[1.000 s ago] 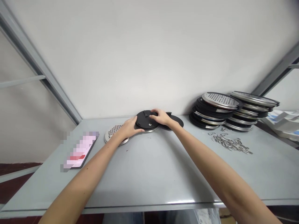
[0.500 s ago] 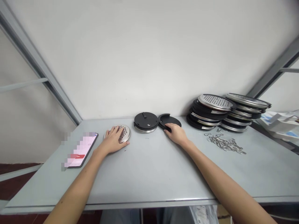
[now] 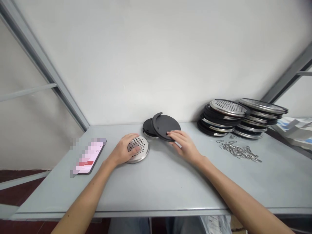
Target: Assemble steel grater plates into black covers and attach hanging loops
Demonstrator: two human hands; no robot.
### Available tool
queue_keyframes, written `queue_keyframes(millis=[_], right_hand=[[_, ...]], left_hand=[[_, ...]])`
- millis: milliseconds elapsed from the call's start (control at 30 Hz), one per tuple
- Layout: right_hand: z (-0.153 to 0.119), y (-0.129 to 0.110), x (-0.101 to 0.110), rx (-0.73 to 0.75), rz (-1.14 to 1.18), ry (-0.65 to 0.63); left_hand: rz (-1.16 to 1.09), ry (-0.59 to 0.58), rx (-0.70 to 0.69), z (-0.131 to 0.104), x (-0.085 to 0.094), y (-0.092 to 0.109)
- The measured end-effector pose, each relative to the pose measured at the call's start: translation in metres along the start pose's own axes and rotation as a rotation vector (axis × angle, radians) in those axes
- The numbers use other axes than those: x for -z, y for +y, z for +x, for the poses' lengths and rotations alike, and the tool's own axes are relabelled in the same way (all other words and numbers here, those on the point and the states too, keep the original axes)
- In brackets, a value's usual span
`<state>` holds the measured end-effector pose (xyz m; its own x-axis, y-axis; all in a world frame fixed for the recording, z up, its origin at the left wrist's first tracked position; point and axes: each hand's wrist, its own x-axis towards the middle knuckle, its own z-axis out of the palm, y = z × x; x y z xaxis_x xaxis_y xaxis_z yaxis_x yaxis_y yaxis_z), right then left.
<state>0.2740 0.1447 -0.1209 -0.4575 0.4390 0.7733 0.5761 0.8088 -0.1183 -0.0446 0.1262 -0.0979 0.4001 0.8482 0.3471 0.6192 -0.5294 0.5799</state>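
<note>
My left hand (image 3: 126, 149) grips a round metal grater disc (image 3: 141, 150) by its left side, thumb on top, at the table's middle. Between the fingers and thumb of my right hand (image 3: 184, 145) is a black round holder (image 3: 167, 126) with a raised curved rim, tilted and lifted off the table. Behind it, partly covered, lies another black disc (image 3: 148, 126) with a metal edge beneath.
Two stacks of black and metal discs (image 3: 216, 118) (image 3: 258, 118) stand at the back right. Metal clips (image 3: 240, 151) lie before them. A phone (image 3: 90, 156) rests on the left of the grey table (image 3: 156, 195). White boxes (image 3: 297, 130) are far right.
My left hand has brought the metal disc right and nearer. My right hand has raised the black holder and moved it left, over the other black disc.
</note>
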Motion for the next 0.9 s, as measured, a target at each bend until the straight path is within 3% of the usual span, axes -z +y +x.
queue_keyframes(millis=[67,167,300,400,467,500,533,600,700,800,900], right_hand=[[0.002,-0.014,-0.004,0.094,0.003,-0.038],[0.004,-0.028,-0.012,0.209,-0.001,-0.061],[0.003,-0.036,-0.020,0.263,-0.058,-0.090],[0.000,-0.041,-0.023,0.185,-0.152,0.061],[0.000,-0.046,-0.024,0.156,-0.141,0.189],[0.000,-0.050,-0.025,0.158,-0.095,0.190],[0.001,-0.053,-0.025,0.164,-0.032,0.132],[0.005,-0.061,-0.026,0.165,0.098,-0.113],[0.013,-0.070,-0.029,0.135,0.189,-0.439],[0.019,-0.073,-0.031,0.092,0.228,-0.592],[0.022,-0.071,-0.029,0.049,0.249,-0.610]], left_hand=[[-0.227,0.046,-0.022,0.002,-0.007,0.003],[-0.567,0.028,-0.015,0.004,-0.021,0.015],[-0.812,0.142,0.241,0.008,-0.037,0.034],[-1.003,0.232,0.385,0.014,-0.035,0.035],[-1.154,0.361,0.437,0.018,-0.026,0.029],[-1.216,0.434,0.472,0.020,-0.019,0.025],[-1.267,0.506,0.501,0.021,-0.012,0.021],[-1.360,0.568,0.592,0.023,0.003,0.014],[-1.510,0.470,0.715,0.022,0.017,0.011],[-1.641,0.314,0.785,0.018,0.018,0.014],[-1.644,0.216,0.814,0.012,0.013,0.016]])
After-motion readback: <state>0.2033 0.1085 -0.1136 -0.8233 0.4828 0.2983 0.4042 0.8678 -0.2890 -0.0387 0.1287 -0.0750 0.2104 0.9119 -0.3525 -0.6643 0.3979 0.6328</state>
